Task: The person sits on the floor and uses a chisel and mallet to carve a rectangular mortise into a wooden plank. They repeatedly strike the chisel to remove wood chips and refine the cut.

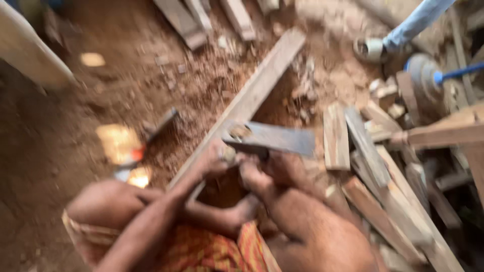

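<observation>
1. My right grip (267, 168) is closed around the near end of a flat grey blade (272, 137), which sticks out to the right above my knuckles.
2. My left grip (217, 157) is closed too, pressed at the blade's left end where it meets the long plank (252, 95); the blur hides exactly what the fingers pinch.
3. The plank runs from under both hands away up and to the right, across a floor (75, 151) of reddish sawdust.
4. Right of my hands lie several short wood offcuts (337, 136), too blurred to count.
5. One blue pipe (416, 22) stands far beyond, to the right.
</observation>
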